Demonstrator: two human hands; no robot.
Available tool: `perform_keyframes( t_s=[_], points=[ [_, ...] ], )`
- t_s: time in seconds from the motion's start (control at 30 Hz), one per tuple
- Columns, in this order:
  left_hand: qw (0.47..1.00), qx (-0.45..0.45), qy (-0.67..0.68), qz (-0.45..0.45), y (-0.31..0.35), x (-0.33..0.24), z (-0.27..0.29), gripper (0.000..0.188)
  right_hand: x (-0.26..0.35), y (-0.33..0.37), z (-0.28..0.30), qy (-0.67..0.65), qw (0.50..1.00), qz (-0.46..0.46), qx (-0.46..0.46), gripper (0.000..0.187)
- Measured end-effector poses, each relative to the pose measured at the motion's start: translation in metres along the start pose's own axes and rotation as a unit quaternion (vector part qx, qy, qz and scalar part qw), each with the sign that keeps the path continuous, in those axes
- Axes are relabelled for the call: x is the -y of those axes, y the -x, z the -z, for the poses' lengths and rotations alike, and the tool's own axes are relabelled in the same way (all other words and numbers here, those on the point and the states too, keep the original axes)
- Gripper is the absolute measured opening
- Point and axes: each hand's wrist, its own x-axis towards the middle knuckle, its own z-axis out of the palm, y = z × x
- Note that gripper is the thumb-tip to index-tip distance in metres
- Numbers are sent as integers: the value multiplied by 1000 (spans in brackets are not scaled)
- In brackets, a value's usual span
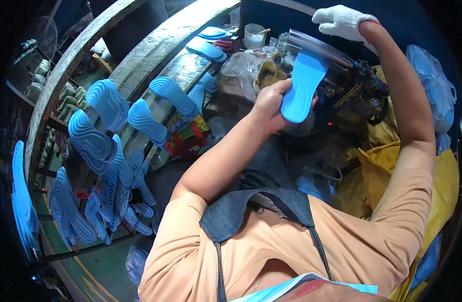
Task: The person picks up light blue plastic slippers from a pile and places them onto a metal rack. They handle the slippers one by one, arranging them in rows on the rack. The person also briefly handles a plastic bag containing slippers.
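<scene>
Beyond the left hand (273,106), a white cup (253,38) is standing near red-handled scissors (225,45); left of that hand, a red package (185,138) is sitting. Right of the right hand (340,23), a bluish plastic bag (433,85) is bulging.

Blue insoles (107,104) are lying on racks (160,46) and yellow lines (92,275) are marking the floor (115,257) of this workshop.

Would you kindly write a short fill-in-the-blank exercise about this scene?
1. The left hand holds a blue shoe ____.
2. The right hand wears a ____ glove.
3. Similar blue pieces sit on the rack at the person's ____ side.

Missing words: insole; white; left.
</scene>
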Motion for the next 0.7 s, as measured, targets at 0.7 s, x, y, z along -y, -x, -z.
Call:
perform_keyframes(
  t_s=[0.7],
  points=[
    [211,-680,-694,-104,186,-176,230,76,-81,-72,-60,-210,974,-48,64,23]
  ],
)
